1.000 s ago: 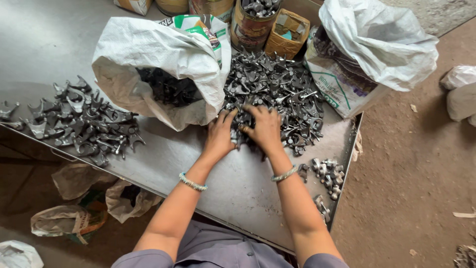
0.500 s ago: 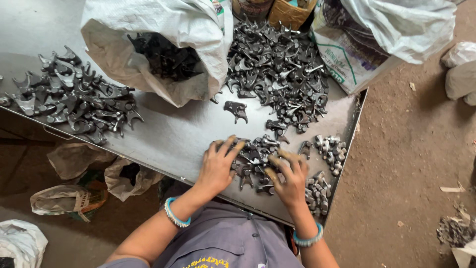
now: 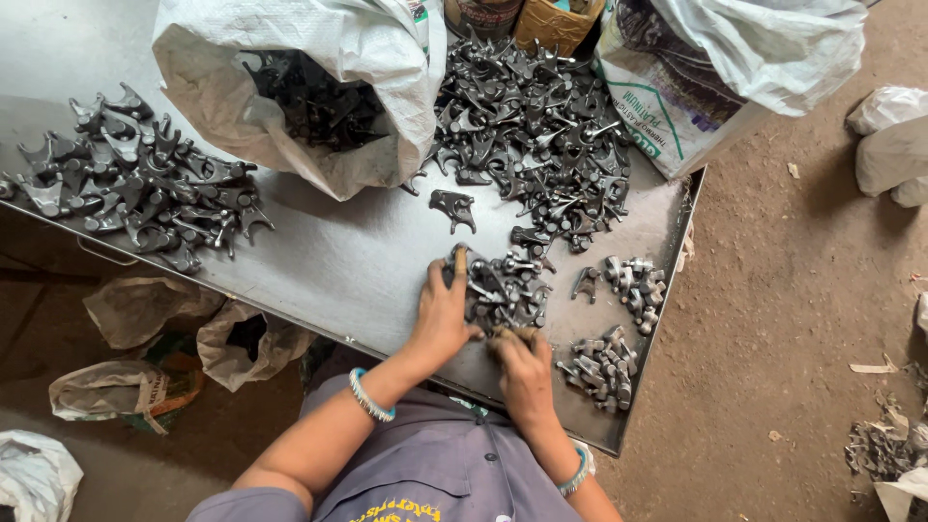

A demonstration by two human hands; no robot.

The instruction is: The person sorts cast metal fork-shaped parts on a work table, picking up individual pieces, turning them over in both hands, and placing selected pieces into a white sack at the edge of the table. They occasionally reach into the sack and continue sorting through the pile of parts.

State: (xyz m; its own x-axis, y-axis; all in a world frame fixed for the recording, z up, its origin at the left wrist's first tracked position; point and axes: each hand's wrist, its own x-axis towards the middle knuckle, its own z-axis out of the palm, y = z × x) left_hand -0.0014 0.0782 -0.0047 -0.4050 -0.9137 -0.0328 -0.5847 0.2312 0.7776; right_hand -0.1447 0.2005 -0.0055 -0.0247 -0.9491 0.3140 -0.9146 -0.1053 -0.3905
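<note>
Both hands cup a small heap of dark forged metal forks [image 3: 503, 290] near the front edge of the grey sheet-metal tabletop [image 3: 329, 261]. The left hand [image 3: 443, 314] lies with fingers pressed together against the heap's left side; the right hand [image 3: 522, 372] curls over its near side, fingertips hidden among the parts. So close to the edge, pieces could slip off onto the dirt floor [image 3: 793, 319], and sharp prongs could nick bare skin. An open white woven sack [image 3: 319, 87] lies at the back, with crumpled bags under the table.
</note>
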